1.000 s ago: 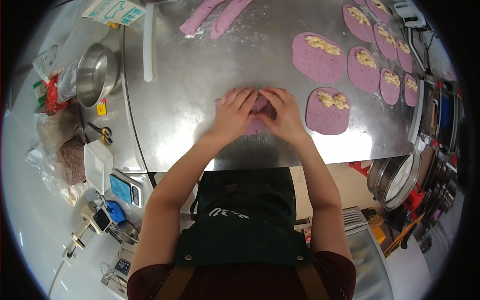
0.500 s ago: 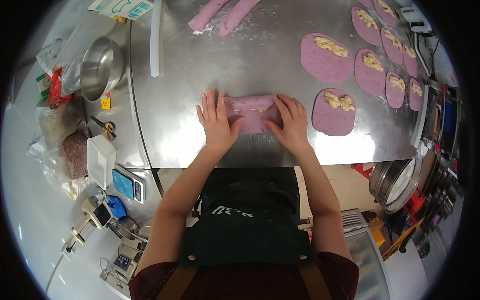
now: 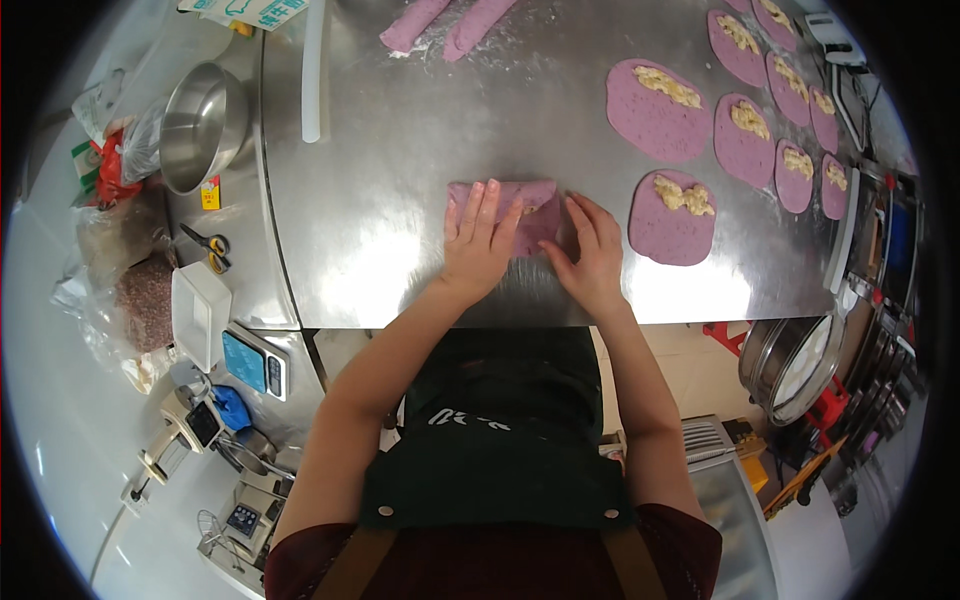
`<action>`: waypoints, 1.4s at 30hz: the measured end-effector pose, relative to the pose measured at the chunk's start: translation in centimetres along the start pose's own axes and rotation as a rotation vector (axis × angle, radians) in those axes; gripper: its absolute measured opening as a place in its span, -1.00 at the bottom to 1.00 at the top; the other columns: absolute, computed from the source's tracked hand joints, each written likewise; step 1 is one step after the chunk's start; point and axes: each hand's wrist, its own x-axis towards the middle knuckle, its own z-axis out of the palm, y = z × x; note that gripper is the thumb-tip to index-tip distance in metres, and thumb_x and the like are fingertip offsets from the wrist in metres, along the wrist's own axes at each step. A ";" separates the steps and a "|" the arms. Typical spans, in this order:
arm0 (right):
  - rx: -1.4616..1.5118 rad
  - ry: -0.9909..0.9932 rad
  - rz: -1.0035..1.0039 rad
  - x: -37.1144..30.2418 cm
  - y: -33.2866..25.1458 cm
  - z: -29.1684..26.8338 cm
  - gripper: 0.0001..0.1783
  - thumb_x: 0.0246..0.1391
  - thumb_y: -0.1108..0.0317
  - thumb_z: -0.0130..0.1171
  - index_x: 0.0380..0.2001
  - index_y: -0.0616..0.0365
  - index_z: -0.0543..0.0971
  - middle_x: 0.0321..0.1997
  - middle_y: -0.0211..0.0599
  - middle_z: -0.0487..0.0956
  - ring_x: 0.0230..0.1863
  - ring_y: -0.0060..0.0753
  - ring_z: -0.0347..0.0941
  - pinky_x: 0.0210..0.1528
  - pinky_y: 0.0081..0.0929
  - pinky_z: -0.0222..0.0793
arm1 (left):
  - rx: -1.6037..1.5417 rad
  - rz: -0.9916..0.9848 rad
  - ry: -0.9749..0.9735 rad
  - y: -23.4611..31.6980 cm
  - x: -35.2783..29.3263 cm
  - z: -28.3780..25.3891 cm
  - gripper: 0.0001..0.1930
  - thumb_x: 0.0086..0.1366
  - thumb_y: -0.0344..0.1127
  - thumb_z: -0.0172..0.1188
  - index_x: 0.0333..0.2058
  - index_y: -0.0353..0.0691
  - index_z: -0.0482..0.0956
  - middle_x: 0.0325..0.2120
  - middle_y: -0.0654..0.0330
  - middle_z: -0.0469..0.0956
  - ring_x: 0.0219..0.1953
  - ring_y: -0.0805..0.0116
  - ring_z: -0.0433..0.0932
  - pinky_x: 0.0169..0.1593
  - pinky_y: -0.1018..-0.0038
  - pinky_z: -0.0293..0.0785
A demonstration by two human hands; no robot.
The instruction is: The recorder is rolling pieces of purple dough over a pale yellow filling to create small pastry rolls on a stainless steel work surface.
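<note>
On the steel table before me lies a flat piece of purple dough [image 3: 538,230], its far edge folded over and a little pale yellow filling showing at the fold. My left hand [image 3: 478,245] rests across the dough's left part with the fingers stretched out, covering much of it. Beside the right edge is my right hand [image 3: 590,255], its fingers bent and apart, the thumb tip at the dough's near right corner. To the right sits a flat dough piece [image 3: 665,235] topped with the yellow filling. Several similar pieces, including a larger dough oval [image 3: 650,120], lie beyond it.
Two purple dough rolls [image 3: 478,28] lie at the far side near scattered flour. A white bar [image 3: 312,80] lies at the far left. Further left are a steel bowl [image 3: 200,128], scissors [image 3: 210,245], a white tub [image 3: 198,315] and a scale [image 3: 250,362]. Sieves [image 3: 795,370] stand at right.
My left hand has moved right, from the dough's left edge onto its top. The right hand has shifted slightly right. The whole view has shifted a little.
</note>
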 end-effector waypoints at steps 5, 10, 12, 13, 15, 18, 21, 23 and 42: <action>-0.001 0.010 0.014 -0.7 0.3 -0.2 -0.28 -0.19 0.27 0.41 0.10 0.20 0.42 0.13 -0.09 0.43 0.09 0.01 0.37 0.10 -0.12 0.26 | -0.160 0.062 -0.162 -2.5 -2.2 -2.6 -0.49 0.13 -0.29 0.21 0.09 -0.20 0.44 0.25 -0.15 0.23 0.32 -0.03 0.20 0.35 -0.05 -0.20; -0.006 0.001 -0.019 -0.1 0.4 -0.7 -0.28 -0.18 0.32 0.41 0.11 0.21 0.41 0.12 -0.09 0.43 0.08 0.00 0.37 0.09 -0.16 0.29 | -0.276 -0.020 -0.205 -4.5 -2.2 -3.7 -0.31 0.06 -0.26 0.31 0.19 -0.24 0.30 0.28 -0.15 0.16 0.33 -0.04 0.17 0.30 -0.14 -0.12; -0.006 -0.006 -0.027 0.3 0.4 -0.8 -0.28 -0.17 0.36 0.41 0.12 0.23 0.40 0.13 -0.08 0.43 0.09 -0.01 0.37 0.10 -0.19 0.30 | -0.279 -0.113 -0.227 -4.8 -1.0 -3.7 -0.25 0.07 -0.24 0.32 0.22 -0.31 0.21 0.31 -0.19 0.08 0.35 -0.11 0.08 0.31 -0.16 -0.19; -0.010 -0.001 -0.042 0.6 0.3 -0.9 -0.29 -0.17 0.36 0.41 0.11 0.23 0.40 0.12 -0.08 0.43 0.09 -0.01 0.38 0.10 -0.19 0.31 | -0.284 -0.205 -0.249 -4.8 -0.5 -3.6 -0.18 0.09 -0.21 0.32 0.25 -0.39 0.13 0.33 -0.24 0.00 0.38 -0.17 -0.01 0.31 -0.18 -0.27; -0.012 0.004 -0.059 0.9 0.2 -0.7 -0.30 -0.16 0.37 0.40 0.11 0.23 0.40 0.11 -0.08 0.43 0.08 0.00 0.38 0.10 -0.19 0.31 | -0.312 -0.308 -0.252 -4.3 0.1 -3.3 -0.16 0.08 -0.23 0.33 0.27 -0.37 0.11 0.33 -0.26 -0.05 0.39 -0.21 -0.07 0.31 -0.19 -0.26; 0.004 0.024 -0.071 1.0 0.2 -0.3 -0.32 -0.17 0.34 0.38 0.10 0.19 0.41 0.09 -0.11 0.44 0.05 0.00 0.38 0.06 -0.14 0.29 | -0.368 -0.506 -0.294 -3.9 0.1 -3.3 -0.13 0.07 -0.26 0.33 0.30 -0.34 0.08 0.35 -0.29 -0.14 0.40 -0.26 -0.18 0.32 -0.21 -0.27; 0.029 0.019 -0.060 1.0 0.3 -0.2 -0.32 -0.15 0.33 0.37 0.11 0.19 0.40 0.08 -0.12 0.45 0.04 0.00 0.38 0.06 -0.15 0.28 | -0.392 -0.613 -0.366 -4.1 -0.1 -3.9 -0.16 0.08 -0.30 0.32 0.30 -0.31 0.10 0.35 -0.28 -0.15 0.41 -0.27 -0.22 0.33 -0.19 -0.29; 0.066 0.023 -0.019 1.4 0.4 -0.2 -0.36 -0.11 0.32 0.35 0.09 0.17 0.43 0.07 -0.15 0.45 0.04 -0.02 0.38 0.07 -0.16 0.28 | -0.392 -0.621 -0.400 -4.7 0.1 -4.2 -0.19 0.09 -0.32 0.31 0.29 -0.29 0.13 0.35 -0.25 -0.12 0.41 -0.26 -0.20 0.35 -0.15 -0.28; -0.139 -0.068 -0.348 4.4 0.2 2.8 -0.63 -0.14 0.34 0.22 -0.17 0.15 0.59 -0.16 -0.33 0.52 -0.09 -0.26 0.44 0.11 -0.20 0.32 | -0.445 -0.060 -0.406 -5.8 4.6 -3.4 -0.64 0.05 -0.40 0.30 -0.10 -0.20 0.61 -0.18 0.19 0.48 -0.06 0.17 0.43 0.00 0.27 0.37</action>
